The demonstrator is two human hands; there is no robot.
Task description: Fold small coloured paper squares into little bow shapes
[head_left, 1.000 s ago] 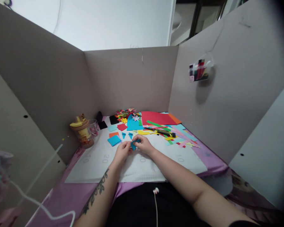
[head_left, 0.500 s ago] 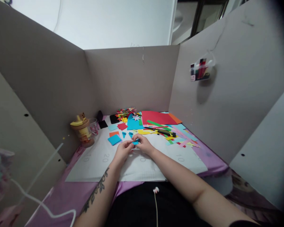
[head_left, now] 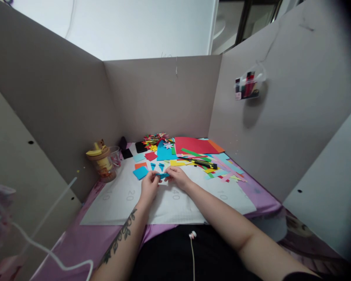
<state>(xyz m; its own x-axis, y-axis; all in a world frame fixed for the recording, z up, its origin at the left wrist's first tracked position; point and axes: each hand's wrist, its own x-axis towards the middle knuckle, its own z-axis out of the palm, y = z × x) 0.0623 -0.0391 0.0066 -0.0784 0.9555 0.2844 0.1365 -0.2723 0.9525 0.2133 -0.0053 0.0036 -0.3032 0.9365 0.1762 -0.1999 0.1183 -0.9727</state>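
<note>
A small piece of blue paper (head_left: 163,175) is stretched between my hands, just above the white mat (head_left: 163,212). My left hand (head_left: 149,184) pinches its left end, and my right hand (head_left: 177,176) pinches the right end. The fingers cover part of the paper, so its exact fold cannot be made out. Right behind my hands lie two small folded blue paper pieces (head_left: 153,166). Blue paper squares (head_left: 140,173) rest to the left of my left hand, with an orange paper (head_left: 140,165) partly under them.
Coloured paper strips (head_left: 222,168) and a yellow-black utility knife (head_left: 206,164) lie at the right. Behind are red sheets (head_left: 195,146) and a heap of folded paper stars (head_left: 155,140). A brown-yellow cup (head_left: 101,162) stands left. Grey panels (head_left: 163,97) enclose the table.
My hands have moved slightly apart, the left one a little leftward. The blue paper between them now shows as a longer strip.
</note>
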